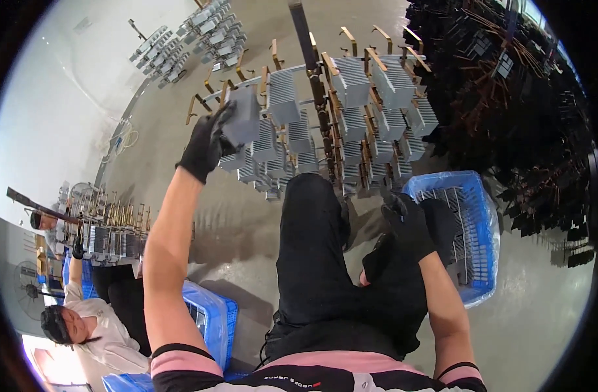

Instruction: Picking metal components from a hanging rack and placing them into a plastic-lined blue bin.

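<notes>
Left hand (206,147): grip clamped on a grey block (244,116)
Right hand (409,230): near the blue crate (491,228); grip cannot be told
Rack (301,34): hung with finned blocks (284,97)

There are two gloved hands: one left hand (207,147) and one right hand (407,225). One near rack (320,108) has one dark post (301,26). Four upper finned blocks (283,97) can be counted: one in the left hand by the rack's left end, one left of the post, two toward the rack's right end; those below overlap too much to count. Three farther racks show, two small ones (158,55) and one beside two co-workers (110,336). Two blue crates (487,261) are plain to see, plus one fan (28,289) and one dark heap (475,124), its pieces too tangled to number.
</notes>
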The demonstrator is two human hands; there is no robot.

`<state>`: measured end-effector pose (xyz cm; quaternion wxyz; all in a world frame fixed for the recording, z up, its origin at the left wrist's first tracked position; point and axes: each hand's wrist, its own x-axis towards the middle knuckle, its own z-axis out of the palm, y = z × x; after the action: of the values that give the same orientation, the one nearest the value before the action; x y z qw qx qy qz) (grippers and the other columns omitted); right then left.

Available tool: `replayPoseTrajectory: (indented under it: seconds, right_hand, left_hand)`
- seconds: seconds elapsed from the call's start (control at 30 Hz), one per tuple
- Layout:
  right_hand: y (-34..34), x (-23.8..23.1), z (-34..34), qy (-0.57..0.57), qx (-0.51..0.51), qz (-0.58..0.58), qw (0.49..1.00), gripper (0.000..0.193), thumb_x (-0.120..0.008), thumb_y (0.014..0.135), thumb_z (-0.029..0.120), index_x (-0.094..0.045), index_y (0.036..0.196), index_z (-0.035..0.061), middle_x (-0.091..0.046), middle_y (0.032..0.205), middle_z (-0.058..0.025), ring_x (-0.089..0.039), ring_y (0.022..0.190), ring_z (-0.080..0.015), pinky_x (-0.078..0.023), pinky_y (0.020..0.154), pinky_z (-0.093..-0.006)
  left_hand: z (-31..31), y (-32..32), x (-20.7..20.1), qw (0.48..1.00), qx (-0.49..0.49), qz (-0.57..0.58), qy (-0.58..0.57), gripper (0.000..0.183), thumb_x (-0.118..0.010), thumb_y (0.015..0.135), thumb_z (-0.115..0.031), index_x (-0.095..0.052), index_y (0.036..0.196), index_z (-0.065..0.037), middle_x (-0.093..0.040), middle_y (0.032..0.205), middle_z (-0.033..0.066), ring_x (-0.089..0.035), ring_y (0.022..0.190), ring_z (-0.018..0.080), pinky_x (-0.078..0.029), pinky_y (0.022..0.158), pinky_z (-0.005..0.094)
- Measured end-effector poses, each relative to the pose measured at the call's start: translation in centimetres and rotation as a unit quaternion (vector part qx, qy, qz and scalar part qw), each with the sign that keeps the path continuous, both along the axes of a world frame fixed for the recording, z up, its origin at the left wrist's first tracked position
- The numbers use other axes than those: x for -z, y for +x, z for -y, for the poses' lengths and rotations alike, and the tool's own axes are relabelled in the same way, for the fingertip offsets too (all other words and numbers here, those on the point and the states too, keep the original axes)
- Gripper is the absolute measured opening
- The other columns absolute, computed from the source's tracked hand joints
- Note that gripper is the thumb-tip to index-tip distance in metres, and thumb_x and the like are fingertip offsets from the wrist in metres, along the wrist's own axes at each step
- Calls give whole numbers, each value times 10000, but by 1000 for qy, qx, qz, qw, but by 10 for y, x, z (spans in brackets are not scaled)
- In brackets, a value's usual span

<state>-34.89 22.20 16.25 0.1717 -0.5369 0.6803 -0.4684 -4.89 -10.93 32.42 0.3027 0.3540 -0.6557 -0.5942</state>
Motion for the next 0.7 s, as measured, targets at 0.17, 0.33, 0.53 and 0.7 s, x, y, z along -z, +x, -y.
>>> replayPoseTrajectory:
  seconds: [0.17, 0.33, 0.53, 0.7]
  right_hand:
    - [2, 1, -10, -42, -8, 5, 999, 316, -657, 937, 180, -627, 1210, 24, -647, 1165, -210, -629, 1044, -389, -516, 879, -427]
    - [16, -78, -39, 133, -89, 401, 902, 502, -651, 934, 107, -481, 1398, 18, -645, 1188, -112, -617, 1111, -202, -495, 940, -326]
    - [30, -94, -56, -126, 4, 141, 982, 585, -688, 923, 178, -437, 1431, 34, -570, 1303, -136, -536, 1227, -221, -407, 1055, -376]
    - [-42, -69, -113, -72, 213, 149, 963, 604, -760, 844, 167, -440, 1339, 36, -595, 1169, -118, -578, 1057, -204, -476, 899, -382]
  left_hand:
    - [-66, 28, 27, 813, -14, 200, -547, 256, -558, 1007, -212, -579, 1159, -7, -522, 999, 92, -618, 879, 182, -611, 659, 350]
    - [-174, -12, 56, 922, -104, 118, -355, 368, -610, 955, -229, -582, 1223, 21, -554, 1135, 225, -550, 1028, 389, -458, 892, 442]
    - [-254, -119, 50, 858, -6, 65, -510, 414, -811, 788, -260, -539, 1056, -100, -585, 1141, 166, -553, 1142, 351, -421, 972, 486]
    - [-285, -181, 50, 798, 146, 57, -582, 516, -835, 753, -324, -557, 1127, -102, -592, 1258, 166, -552, 1181, 375, -403, 1021, 500]
